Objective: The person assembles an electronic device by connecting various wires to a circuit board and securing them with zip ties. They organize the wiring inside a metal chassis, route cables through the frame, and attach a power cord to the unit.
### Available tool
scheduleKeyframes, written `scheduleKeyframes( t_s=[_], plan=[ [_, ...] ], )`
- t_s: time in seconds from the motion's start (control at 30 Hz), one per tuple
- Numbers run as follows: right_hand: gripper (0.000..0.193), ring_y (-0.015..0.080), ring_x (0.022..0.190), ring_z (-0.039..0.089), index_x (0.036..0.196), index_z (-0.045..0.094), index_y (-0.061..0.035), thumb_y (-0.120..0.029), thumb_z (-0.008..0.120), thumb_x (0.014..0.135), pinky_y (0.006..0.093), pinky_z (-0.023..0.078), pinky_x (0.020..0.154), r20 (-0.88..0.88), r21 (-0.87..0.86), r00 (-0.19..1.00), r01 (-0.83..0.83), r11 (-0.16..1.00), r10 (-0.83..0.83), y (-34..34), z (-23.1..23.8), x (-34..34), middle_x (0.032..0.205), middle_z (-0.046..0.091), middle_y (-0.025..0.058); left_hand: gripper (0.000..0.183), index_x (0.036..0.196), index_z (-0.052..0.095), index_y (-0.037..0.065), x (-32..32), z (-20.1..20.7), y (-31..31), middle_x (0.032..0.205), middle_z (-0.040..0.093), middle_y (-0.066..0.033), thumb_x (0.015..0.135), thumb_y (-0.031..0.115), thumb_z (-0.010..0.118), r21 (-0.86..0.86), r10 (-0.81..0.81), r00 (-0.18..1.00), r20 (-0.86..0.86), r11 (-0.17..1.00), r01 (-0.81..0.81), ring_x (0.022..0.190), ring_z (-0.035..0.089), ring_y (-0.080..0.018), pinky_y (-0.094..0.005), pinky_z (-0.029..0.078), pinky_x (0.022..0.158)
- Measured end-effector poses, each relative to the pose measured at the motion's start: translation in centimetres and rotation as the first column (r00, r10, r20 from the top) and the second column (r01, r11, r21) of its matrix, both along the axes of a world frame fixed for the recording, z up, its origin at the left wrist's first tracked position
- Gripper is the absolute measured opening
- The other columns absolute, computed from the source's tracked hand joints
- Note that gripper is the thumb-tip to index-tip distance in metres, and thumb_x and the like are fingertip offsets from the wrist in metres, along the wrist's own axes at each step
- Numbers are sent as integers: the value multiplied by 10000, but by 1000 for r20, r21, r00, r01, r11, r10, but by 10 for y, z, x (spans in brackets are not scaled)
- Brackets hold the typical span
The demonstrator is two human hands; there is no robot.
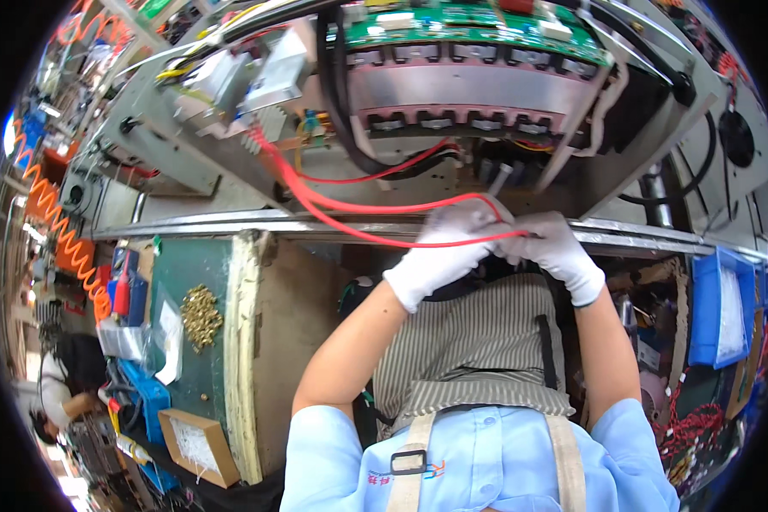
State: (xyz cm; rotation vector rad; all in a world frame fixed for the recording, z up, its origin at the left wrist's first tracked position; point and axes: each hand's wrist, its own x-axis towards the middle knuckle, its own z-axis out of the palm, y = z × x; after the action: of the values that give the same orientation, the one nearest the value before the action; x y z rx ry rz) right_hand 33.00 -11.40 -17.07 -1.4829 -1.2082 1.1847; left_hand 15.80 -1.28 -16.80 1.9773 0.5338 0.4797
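Observation:
Two thick red cables (375, 206) run from the left part of an open metal equipment chassis (179, 141) to my hands. My left hand (448, 247), in a white glove and slightly blurred, is closed around the cables near their ends. My right hand (556, 254), also gloved in white, pinches the dark tip of one red cable, close beside the left fingers. A pale, narrow rod-like piece (501, 177) sticks up just beyond the fingers; its kind is unclear. Both hands are over the chassis's near metal rail (316, 225).
Inside the chassis sit a green circuit board (469, 30) and black cables (334, 94). At left, a pile of brass-coloured fasteners (200, 318) lies on a green mat near a cardboard box (198, 445). A blue bin (725, 307) is at right.

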Motion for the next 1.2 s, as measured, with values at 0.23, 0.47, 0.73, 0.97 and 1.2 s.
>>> scheduleKeyframes(
  t_s=[0.23,0.47,0.73,0.97,1.2],
  plan=[
    [223,102,663,631,968,702,32,-175,624,939,241,504,631,-85,-77,996,-13,997,6,4,-17,9,818,714,59,184,903,680,64,0,10,8,889,678,-77,870,223,593,218,-72,997,-11,973,73,762,654,-260,-345,518,700],
    [315,90,686,631,1232,630,25,-144,561,976,226,517,668,-109,53,994,33,998,-27,4,-21,4,939,728,77,269,1124,666,135,12,-3,63,1008,677,-123,890,134,535,721,400,912,-92,658,-216,848,645,-303,-403,513,742],
    [322,68,700,616,1274,599,39,-84,529,985,204,514,676,-137,81,990,39,996,-27,2,-29,4,971,722,90,299,1152,632,90,51,-38,128,1134,642,-179,941,260,508,655,415,900,133,644,-394,1079,589,-370,-476,463,929],
    [318,56,696,615,1266,602,43,-63,526,976,195,511,682,-112,103,993,52,993,-40,2,-33,3,972,723,85,431,1263,561,93,58,-52,134,1230,619,-121,959,395,518,672,514,847,138,579,-461,1157,560,-324,-435,427,1009],
    [311,48,683,601,1250,605,56,-77,535,978,191,508,685,-116,132,993,53,990,-38,4,-34,2,923,708,50,466,1333,504,101,75,-55,155,1326,552,-131,987,410,455,325,336,939,72,882,-341,1233,507,-287,-425,397,1050]
  ],
)
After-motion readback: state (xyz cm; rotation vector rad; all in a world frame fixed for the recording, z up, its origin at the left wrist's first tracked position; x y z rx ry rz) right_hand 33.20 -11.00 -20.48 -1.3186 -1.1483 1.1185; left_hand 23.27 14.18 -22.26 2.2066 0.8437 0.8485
